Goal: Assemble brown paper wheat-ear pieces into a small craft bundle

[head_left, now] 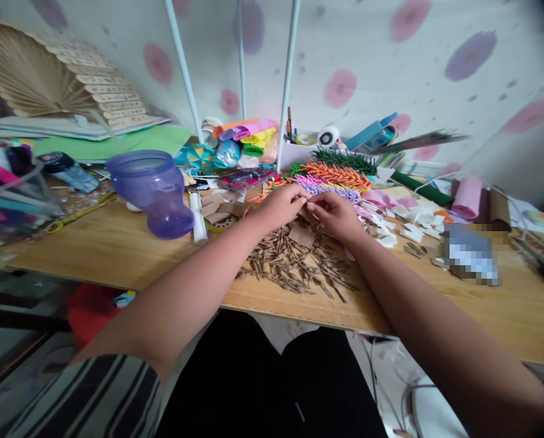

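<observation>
My left hand (285, 205) and my right hand (333, 214) meet fingertip to fingertip over the middle of the desk. Both are closed in a pinch; whatever sits between the fingertips is too small to make out. Below them lies a heap of brown twisted paper twigs (294, 267), with a flat brown paper piece (302, 236) on top. Just behind the hands are bundles of twisted paper strips: orange (338, 176), lilac (329, 188) and dark green (345, 159).
A purple boot-shaped vase (151, 188) stands at left, near yellow-handled scissors (78, 213). White paper scraps (413, 222) lie to the right, before a pink paper roll (467, 198). Pale upright poles (286, 91) rise at the back. The desk's front edge runs above my lap.
</observation>
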`<state>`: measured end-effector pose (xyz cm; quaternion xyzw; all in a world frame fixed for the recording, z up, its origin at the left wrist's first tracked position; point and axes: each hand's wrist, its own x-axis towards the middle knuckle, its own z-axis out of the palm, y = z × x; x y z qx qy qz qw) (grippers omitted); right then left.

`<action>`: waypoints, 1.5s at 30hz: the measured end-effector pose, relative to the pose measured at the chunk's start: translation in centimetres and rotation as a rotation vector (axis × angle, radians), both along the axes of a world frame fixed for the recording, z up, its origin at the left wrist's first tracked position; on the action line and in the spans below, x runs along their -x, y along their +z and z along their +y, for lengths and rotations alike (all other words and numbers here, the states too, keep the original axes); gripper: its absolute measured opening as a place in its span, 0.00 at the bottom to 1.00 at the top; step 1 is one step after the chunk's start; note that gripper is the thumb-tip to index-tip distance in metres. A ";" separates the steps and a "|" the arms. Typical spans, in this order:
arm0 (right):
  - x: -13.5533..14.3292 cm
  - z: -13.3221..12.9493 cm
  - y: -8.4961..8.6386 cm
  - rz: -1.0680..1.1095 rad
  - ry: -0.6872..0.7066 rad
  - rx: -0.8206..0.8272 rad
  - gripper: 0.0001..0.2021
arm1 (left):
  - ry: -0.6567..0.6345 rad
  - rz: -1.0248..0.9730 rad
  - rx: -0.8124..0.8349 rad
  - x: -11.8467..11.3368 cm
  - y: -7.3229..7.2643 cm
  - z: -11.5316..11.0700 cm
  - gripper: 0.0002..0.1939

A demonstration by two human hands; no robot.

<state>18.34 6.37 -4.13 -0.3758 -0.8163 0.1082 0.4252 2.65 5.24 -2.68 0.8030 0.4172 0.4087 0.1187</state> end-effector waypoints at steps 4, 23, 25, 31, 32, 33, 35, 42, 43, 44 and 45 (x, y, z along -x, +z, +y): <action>0.4 0.0 -0.1 0.042 -0.023 0.016 0.09 | 0.060 0.074 -0.151 0.0 -0.1 0.3 0.07; 0.6 -2.3 2.3 -0.248 0.269 0.042 0.09 | 0.223 0.120 -0.316 1.3 -0.5 1.5 0.06; 1.5 -4.3 3.0 -0.349 0.491 0.073 0.09 | 0.239 0.117 -0.311 1.3 -0.6 1.5 0.06; 4.5 -8.2 2.6 -0.513 0.834 0.047 0.12 | 0.231 0.128 -0.283 1.1 -0.5 1.3 0.07; 4.5 -8.0 2.5 -0.504 0.805 0.029 0.12 | 0.220 0.128 -0.273 1.0 -0.5 1.2 0.07; 4.2 -7.4 2.3 -0.479 0.741 0.009 0.11 | 0.207 0.128 -0.260 1.0 -0.4 1.2 0.07; 3.0 -5.7 2.3 -0.388 0.531 -0.025 0.11 | 0.181 0.118 -0.234 1.0 -0.4 1.2 0.06; -1.4 -1.3 2.9 -0.372 -0.054 0.165 0.09 | 0.196 0.050 -0.249 1.2 -0.7 1.4 0.06; -1.3 -1.5 2.8 -0.391 0.017 0.174 0.09 | 0.195 0.055 -0.245 1.2 -0.7 1.4 0.06; -1.0 -1.6 2.6 -0.406 0.107 0.174 0.09 | 0.195 0.060 -0.242 1.2 -0.7 1.4 0.06; -0.7 -1.7 2.4 -0.418 0.185 0.163 0.09 | 0.193 0.066 -0.241 1.2 -0.7 1.4 0.06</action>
